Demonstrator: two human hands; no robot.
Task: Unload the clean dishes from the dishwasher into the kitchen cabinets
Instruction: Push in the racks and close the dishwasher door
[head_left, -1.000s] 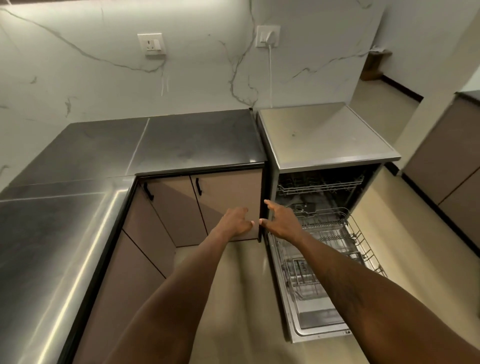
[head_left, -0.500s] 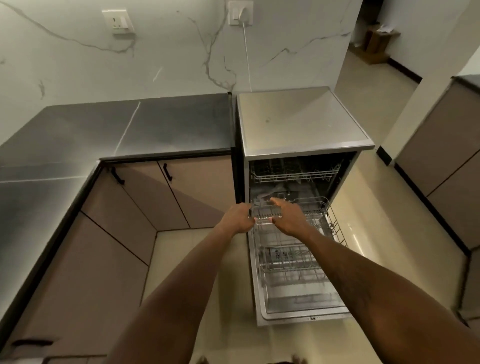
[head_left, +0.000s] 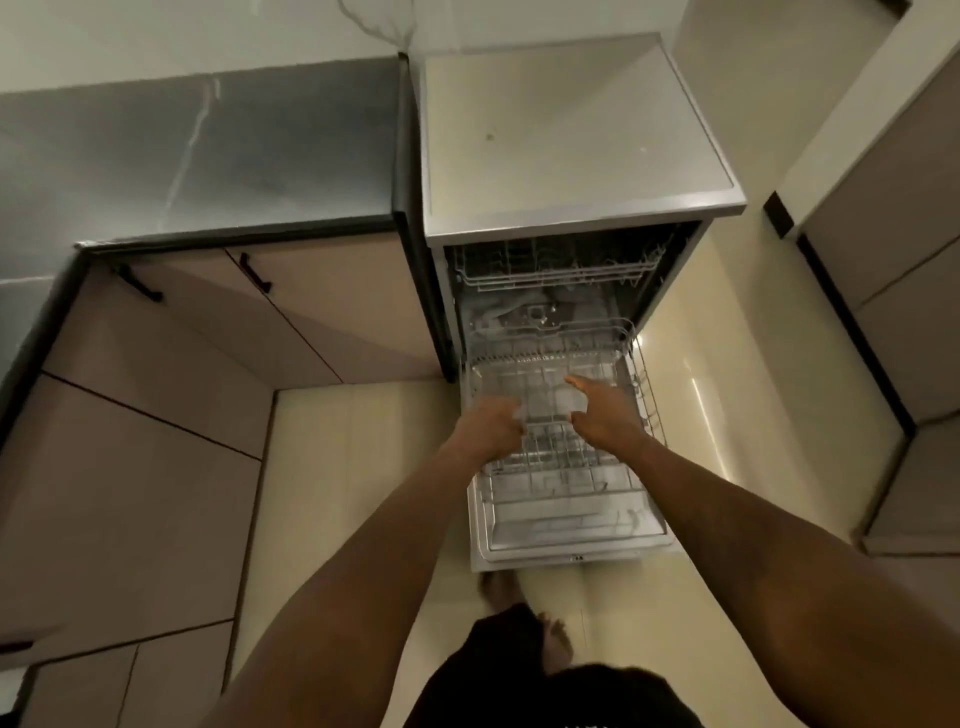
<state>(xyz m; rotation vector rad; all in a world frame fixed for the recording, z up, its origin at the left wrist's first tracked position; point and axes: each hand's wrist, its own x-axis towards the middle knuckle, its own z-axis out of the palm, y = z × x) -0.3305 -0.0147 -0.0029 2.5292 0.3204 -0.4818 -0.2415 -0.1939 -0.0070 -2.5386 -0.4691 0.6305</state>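
Left grip (head_left: 491, 423) is low over the left side of the lower rack (head_left: 566, 467). Its fingers are curled at the wires, but blur hides whether they hold anything. Right grip (head_left: 605, 410) is just beside it, fingers apart and stretched forward over the rack's middle, holding nothing.

Between the two grips lies a pale, clear shape (head_left: 553, 402) that may be a dish; it is too blurred to be sure. No other dishes can be made out in this rack. Both arms reach down and forward together, likely so that two hands can lift one item out of the wires.

The rack sits drawn out over the dishwasher (head_left: 571, 130) door (head_left: 571, 558), which is folded flat near the floor, leaving the rack open from above. The upper rack (head_left: 550, 275) sits inside the machine, its contents unclear.

Left of the dishwasher, touching its side, are closed cabinets (head_left: 332, 306) with dark handles under a grey bench (head_left: 234, 145). They are near enough to be a short turn away, though the doors would need opening first. The person's bare feet show on the pale floor (head_left: 353, 467) just in front of the door.
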